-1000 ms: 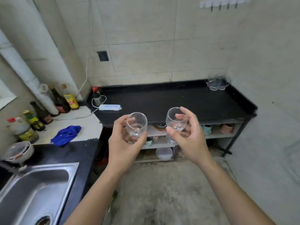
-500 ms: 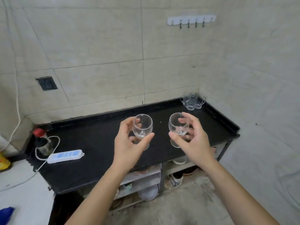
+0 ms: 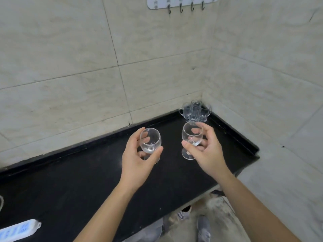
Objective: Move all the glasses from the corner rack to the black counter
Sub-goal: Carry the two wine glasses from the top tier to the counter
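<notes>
My left hand [image 3: 136,159] grips a clear stemmed glass [image 3: 150,141] by its bowl, held upright above the black counter [image 3: 78,180]. My right hand [image 3: 206,152] grips a second clear stemmed glass [image 3: 191,135] the same way, its foot [image 3: 187,156] low over the counter; I cannot tell whether it touches. Both glasses hang over the counter's right half. Several clear glass mugs [image 3: 194,112] stand clustered in the far right corner of the counter, just behind the right glass.
Tiled walls close the counter at the back and right. A white hook rail [image 3: 181,3] hangs high on the wall. A white power strip [image 3: 17,230] lies at the counter's near left. Grey shoes [image 3: 203,227] stand on the floor below.
I have come closer to the counter and the view has swung right. Both hands carried the glasses forward and lower over the counter's right half, nearer the corner mugs.
</notes>
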{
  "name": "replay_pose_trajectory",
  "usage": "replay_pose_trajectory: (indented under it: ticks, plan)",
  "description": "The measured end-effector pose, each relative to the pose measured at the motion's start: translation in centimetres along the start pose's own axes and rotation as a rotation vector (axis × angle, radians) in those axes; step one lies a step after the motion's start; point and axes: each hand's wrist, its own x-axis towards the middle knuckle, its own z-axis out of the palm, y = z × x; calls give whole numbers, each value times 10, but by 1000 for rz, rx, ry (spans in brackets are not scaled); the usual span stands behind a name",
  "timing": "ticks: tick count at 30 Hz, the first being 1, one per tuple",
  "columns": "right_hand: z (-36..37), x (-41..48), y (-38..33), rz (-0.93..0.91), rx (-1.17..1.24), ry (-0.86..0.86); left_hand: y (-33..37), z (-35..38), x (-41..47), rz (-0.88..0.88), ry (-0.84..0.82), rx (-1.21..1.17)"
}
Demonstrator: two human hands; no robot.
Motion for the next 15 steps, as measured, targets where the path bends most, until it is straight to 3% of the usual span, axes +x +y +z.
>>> replay_pose_trajectory:
  ticks: [10,15]
  plan:
    - [-75,229,74,72,-34,-101,-57,145,172,-75,91,120]
    - [-84,311,110,110,-96,-158,-85,179,230,-119,126,152]
